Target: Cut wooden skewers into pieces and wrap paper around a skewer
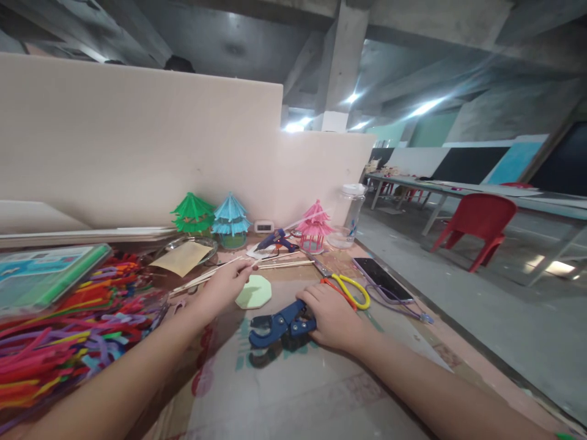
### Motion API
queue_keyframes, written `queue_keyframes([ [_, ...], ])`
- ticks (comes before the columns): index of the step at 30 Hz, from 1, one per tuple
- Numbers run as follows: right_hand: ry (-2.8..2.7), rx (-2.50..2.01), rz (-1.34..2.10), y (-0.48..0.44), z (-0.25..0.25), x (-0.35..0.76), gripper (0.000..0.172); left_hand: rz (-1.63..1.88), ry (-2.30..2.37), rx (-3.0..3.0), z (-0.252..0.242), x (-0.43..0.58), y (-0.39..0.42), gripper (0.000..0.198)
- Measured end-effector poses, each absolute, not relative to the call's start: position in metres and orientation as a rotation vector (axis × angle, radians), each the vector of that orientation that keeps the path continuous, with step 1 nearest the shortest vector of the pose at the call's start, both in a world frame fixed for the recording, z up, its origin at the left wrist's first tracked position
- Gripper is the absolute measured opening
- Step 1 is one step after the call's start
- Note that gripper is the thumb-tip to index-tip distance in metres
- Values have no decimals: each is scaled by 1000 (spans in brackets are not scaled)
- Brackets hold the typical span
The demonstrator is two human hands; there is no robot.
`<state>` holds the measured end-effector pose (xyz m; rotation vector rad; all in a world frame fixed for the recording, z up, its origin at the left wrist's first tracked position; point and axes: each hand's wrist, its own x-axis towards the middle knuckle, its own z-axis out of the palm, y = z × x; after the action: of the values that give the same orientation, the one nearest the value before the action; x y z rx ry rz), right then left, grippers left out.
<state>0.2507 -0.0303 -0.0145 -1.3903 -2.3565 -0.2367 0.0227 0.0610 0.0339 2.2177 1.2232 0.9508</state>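
My right hand (332, 316) is wrapped round the handles of a blue pipe cutter (280, 324), whose curved jaw points left over the table. Farther forward, my left hand (228, 282) is closed in a pinch at the end of a thin wooden stick (287, 264); the exact grip is partly hidden by the fingers. More pale sticks (202, 280) lie behind that wrist. A pale green octagonal piece (254, 292) rests flat between the hands. Scissors with yellow and orange handles (351, 290) lie just beyond my right hand.
Pipe cleaners (68, 330) and a plastic case (50, 275) fill the left side. Along the partition stand green (192, 214), blue (230, 217) and pink (315, 226) pagoda models, a glue gun (277, 240) and a clear jar (351, 214). A phone (383, 280) lies near the right edge.
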Motion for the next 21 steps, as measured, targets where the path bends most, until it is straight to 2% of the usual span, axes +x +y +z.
queue_keyframes([
  [7, -2343, -1385, -216, -30, -17, 250, 38, 871, 1097, 2171, 43, 29, 51, 29],
  [14, -2393, -1374, -201, -30, -17, 250, 34, 770, 976, 2098, 48, 33, 41, 40],
  [21, -2373, -1344, -178, -30, -17, 251, 37, 719, 1002, 2147, 50, 37, 43, 38],
])
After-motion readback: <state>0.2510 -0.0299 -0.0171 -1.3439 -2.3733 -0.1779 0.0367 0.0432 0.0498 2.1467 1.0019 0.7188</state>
